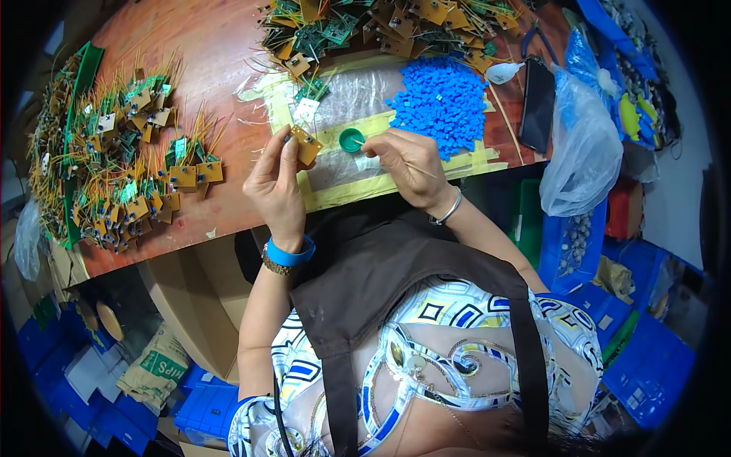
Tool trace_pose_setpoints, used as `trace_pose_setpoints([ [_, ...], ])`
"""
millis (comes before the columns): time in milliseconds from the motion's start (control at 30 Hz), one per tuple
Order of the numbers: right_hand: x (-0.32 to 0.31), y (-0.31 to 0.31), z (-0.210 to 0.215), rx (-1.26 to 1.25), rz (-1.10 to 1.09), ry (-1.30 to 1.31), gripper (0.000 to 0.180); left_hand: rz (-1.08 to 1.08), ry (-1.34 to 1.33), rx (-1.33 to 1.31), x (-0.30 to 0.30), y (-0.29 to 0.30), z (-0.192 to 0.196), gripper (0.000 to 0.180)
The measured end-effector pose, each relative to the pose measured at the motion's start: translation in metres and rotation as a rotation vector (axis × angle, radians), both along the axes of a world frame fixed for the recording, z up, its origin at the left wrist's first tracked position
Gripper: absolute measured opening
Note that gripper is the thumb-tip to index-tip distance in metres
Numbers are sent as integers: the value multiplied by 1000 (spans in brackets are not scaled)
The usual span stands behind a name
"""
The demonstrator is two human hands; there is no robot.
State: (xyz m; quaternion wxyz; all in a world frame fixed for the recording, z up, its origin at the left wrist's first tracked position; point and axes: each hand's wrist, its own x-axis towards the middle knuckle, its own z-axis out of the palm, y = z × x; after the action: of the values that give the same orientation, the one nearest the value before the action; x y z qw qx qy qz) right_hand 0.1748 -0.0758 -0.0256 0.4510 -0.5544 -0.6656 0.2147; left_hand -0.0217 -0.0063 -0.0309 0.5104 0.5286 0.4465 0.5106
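Note:
My left hand is closed, pinching a small orange-brown circuit board between thumb and fingers above the taped work area. My right hand grips a thin light-coloured stick; its tip reaches into a small round green cap, whose contents I cannot make out. Just beyond my left hand lies a board with a white part on the clear plastic sheet. A spread of small blue plastic pieces lies beyond my right hand.
Wired circuit boards are heaped at the far side and on the left, beside a green divider. Right of the blue pieces are a white squeeze bottle, a black case and a hanging plastic bag. Below left stands a cardboard box.

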Motion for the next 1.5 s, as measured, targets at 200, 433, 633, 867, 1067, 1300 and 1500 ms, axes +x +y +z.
trace_pose_setpoints([
  [200,-15,1,30,-72,41,504,51,-275,-236,-394,6,-12,16,43],
  [433,-23,7,27,-63,54,526,50,-298,-276,-397,9,-14,24,43],
  [633,-23,9,20,-64,29,472,47,-320,-290,-385,9,-15,25,43],
  [867,-20,8,19,33,37,282,29,-318,-297,-394,11,-15,23,43],
  [1067,-4,0,27,61,5,237,20,-281,-278,-388,7,-13,21,42],
  [1300,32,28,2,169,-354,-309,13,-252,-270,-366,9,-14,17,42],
  [1500,26,38,-6,150,-373,-520,23,-259,-256,-370,9,-14,17,42],
])
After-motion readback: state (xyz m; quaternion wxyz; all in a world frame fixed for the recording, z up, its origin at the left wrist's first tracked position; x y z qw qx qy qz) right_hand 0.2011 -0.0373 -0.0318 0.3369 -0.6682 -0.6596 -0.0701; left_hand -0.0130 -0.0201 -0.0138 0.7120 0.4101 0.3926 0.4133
